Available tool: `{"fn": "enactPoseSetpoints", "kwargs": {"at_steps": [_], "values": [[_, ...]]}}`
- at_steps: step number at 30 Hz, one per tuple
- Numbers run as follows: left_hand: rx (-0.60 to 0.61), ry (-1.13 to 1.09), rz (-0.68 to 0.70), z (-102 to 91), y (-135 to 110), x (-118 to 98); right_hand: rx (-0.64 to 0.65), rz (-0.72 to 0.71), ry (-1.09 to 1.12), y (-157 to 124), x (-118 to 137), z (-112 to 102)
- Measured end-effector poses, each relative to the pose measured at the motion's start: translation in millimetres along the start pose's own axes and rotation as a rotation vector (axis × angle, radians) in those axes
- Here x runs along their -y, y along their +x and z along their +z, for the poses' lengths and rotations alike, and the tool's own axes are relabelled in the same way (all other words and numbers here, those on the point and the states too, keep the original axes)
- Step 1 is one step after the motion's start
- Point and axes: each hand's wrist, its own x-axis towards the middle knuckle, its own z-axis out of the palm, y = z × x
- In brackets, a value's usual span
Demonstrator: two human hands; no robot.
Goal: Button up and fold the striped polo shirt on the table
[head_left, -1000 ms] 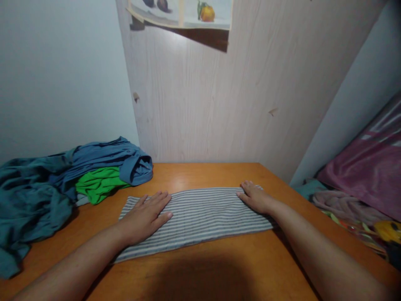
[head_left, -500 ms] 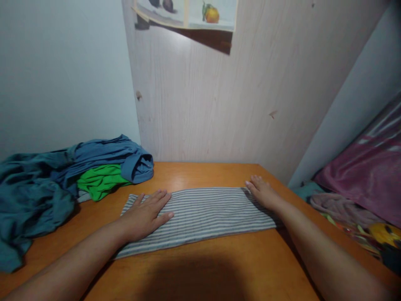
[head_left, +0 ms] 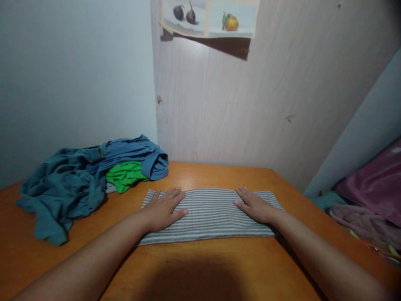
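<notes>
A grey-and-white striped cloth [head_left: 209, 215], seemingly folded into a long flat strip, lies across the wooden table [head_left: 194, 267]. My left hand [head_left: 164, 210] rests flat on its left part, fingers stretched toward the far edge and thumb pointing right. On the right part lies my right hand [head_left: 255, 205], palm down with the fingers out. Neither hand grips the fabric. Whether the cloth is a garment I cannot tell.
At the back left sits a heap of clothes: a teal garment [head_left: 67, 188], a blue shirt [head_left: 134, 150] and a bright green cloth [head_left: 127, 175]. A wall stands behind the table, with fruit pictures [head_left: 232, 21] on it. Pink fabric [head_left: 372, 179] lies beyond the right edge.
My right hand has moved inward from the cloth's right end, uncovering that end. The left hand stays flat on the left part. The whole view has shifted, so the clothes heap appears farther right.
</notes>
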Motion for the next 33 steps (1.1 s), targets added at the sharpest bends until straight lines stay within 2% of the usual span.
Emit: {"fn": "enactPoseSetpoints", "kwargs": {"at_steps": [3, 6, 9, 13, 16, 19, 22, 27, 31, 33], "values": [[-0.006, -0.006, 0.01, 2.4, 1.1, 1.6, -0.063, -0.01, 0.003, 4.7, 20.6, -8.5], [-0.011, -0.006, 0.012, 3.6, 2.2, 1.9, -0.134, -0.1, 0.029, 6.7, 51.0, -7.6], [-0.004, -0.008, 0.007, 2.7, 2.2, 0.0, -0.079, -0.124, 0.013, 4.4, 71.3, 4.8], [-0.008, -0.02, 0.008, 0.7, 1.3, -3.5, 0.015, -0.086, -0.015, 1.3, 72.8, 16.7], [-0.018, -0.026, 0.015, 0.9, 2.0, -4.6, 0.035, -0.069, -0.013, 6.2, 73.8, 10.4], [-0.022, -0.041, 0.021, 1.8, 3.4, -4.9, -0.017, -0.08, 0.012, 16.1, 88.8, 2.2], [-0.019, -0.054, 0.022, 1.0, 3.5, -6.2, -0.067, -0.118, 0.036, 22.4, 111.1, 6.2], [-0.008, -0.067, 0.028, -2.5, 0.9, -9.3, 0.04, -0.09, -0.053, 18.8, 129.2, 25.1], [-0.018, -0.077, 0.028, -2.6, 1.0, -10.4, 0.077, -0.071, -0.074, 20.4, 132.8, 21.2], [-0.018, -0.084, 0.023, -2.2, 1.4, -10.6, 0.052, -0.087, -0.071, 23.9, 139.1, 18.5]]}}
